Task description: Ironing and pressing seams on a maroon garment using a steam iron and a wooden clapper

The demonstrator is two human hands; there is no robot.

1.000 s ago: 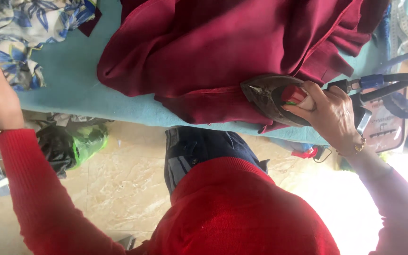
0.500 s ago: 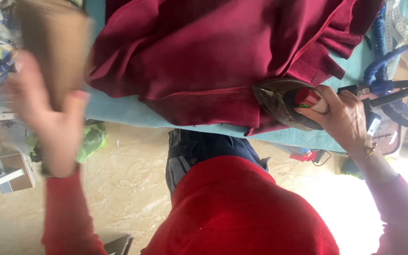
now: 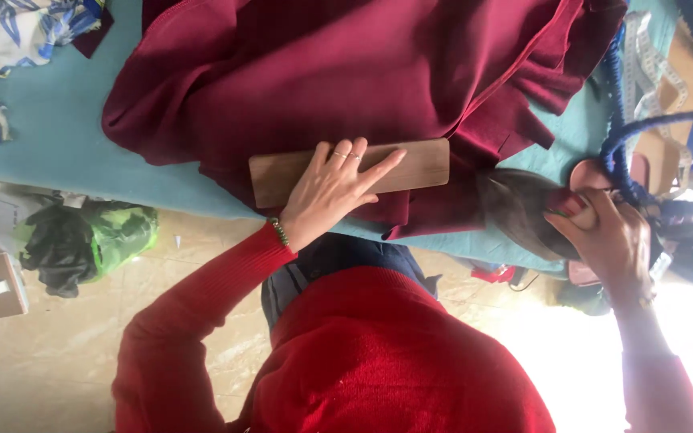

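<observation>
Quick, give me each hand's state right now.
Left hand: open, pressing flat on the wooden block over the maroon cloth.
Right hand: closed around the iron handle.

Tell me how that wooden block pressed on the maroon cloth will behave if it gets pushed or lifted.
The wooden block looks stiff and flat, so it likely slides rather than rolls. Resting on the soft maroon cloth, it would probably drag the folds. The left hand spans it, so it seems easy to lift.

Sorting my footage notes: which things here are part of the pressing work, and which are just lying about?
In use: left hand flat on wooden block; right hand on iron; maroon cloth; teal pressing surface.
Lying about: floral fabric; green-and-black bag; measuring tape.
</observation>
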